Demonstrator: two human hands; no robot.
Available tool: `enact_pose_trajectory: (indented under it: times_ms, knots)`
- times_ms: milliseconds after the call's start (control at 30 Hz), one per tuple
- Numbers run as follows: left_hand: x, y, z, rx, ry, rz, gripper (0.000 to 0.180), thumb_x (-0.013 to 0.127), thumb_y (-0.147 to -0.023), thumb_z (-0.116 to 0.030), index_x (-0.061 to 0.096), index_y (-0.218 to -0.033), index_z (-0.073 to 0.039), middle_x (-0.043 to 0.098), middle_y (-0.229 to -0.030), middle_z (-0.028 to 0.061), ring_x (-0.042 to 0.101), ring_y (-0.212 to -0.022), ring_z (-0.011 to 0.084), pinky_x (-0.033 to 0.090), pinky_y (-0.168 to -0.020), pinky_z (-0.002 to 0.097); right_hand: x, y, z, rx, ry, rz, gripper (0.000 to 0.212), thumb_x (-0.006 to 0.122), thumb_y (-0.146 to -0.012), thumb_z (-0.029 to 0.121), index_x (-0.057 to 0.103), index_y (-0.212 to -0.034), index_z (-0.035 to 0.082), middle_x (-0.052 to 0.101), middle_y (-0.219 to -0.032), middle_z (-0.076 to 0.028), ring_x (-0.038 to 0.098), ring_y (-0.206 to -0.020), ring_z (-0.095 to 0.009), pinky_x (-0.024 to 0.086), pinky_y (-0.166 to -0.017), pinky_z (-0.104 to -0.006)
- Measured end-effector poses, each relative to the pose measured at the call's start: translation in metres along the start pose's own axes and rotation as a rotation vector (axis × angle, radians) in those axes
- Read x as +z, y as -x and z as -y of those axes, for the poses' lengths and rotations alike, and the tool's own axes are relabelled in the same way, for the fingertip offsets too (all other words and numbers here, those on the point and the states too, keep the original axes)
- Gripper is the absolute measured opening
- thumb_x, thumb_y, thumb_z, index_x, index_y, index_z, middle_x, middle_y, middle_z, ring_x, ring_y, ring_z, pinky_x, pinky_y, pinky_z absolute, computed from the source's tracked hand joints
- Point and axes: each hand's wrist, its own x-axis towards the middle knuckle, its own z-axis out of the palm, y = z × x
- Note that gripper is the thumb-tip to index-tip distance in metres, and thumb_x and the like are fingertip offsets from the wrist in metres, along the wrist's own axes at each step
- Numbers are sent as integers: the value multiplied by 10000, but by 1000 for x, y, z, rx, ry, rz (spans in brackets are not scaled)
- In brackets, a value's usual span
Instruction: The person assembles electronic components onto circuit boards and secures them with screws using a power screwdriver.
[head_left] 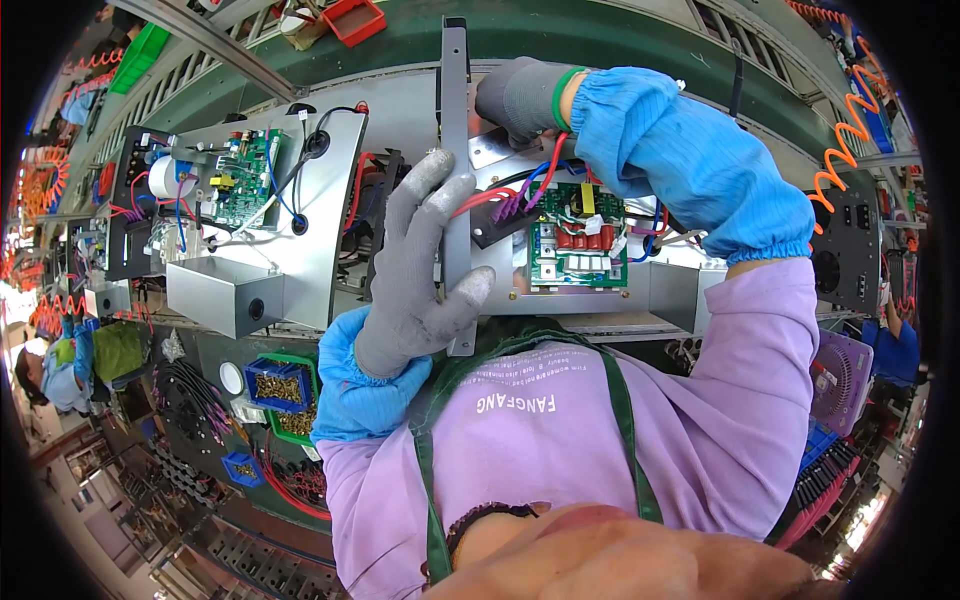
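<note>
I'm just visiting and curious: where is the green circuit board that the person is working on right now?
In the head view, the green circuit board sits right of centre inside the grey metal chassis, between the left hand gripping an upright grey bracket and the right hand among the wires above.

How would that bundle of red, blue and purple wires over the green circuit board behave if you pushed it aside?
The wire bundle would probably flex and spring partway back: it arcs loosely and seems anchored near the green circuit board. It looks light, so a gloved right hand could nudge it easily. The thin strands look snag-prone, so tugging might strain their connections.
</note>
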Motion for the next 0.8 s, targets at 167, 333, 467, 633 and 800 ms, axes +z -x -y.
enact_pose_trajectory:
  times_ms: [167,333,467,633,800]
  knots:
    - [1,2,1,-6,9,-9,708,587,-685,-258,440,-1321,15,330,-1390,266,366,-1290,435,325,-1062,482,6,-2,-3,33,12,-4,241,739,-704,188,744,-925,93,700,-872,-111,680,-794,-278,546,-719,-364]
    - [1,2,1,-9,21,-1,710,586,-687,-260,438,-1325,15,323,-1400,265,359,-1297,435,313,-1068,488,1,7,0,5,63,11,257,739,-714,237,746,-926,92,700,-866,-107,676,-780,-268,544,-714,-366]
    - [1,2,2,19,2,-1,708,587,-688,-256,440,-1325,16,321,-1406,263,353,-1304,434,309,-1072,490,6,4,0,0,60,-15,257,729,-725,257,747,-926,96,698,-855,-105,675,-765,-263,542,-702,-360]
    - [0,2,1,12,10,-9,708,596,-675,-241,449,-1318,15,321,-1410,259,348,-1311,431,308,-1075,483,12,0,3,-146,21,9,226,669,-784,237,728,-964,113,698,-878,-98,664,-805,-265,533,-730,-356]
    - [2,1,1,5,22,-15,708,596,-660,-225,459,-1311,16,323,-1410,256,352,-1309,427,313,-1076,474,34,-22,-4,-199,-103,40,238,639,-810,224,708,-1008,110,698,-904,-103,655,-822,-272,529,-752,-348]
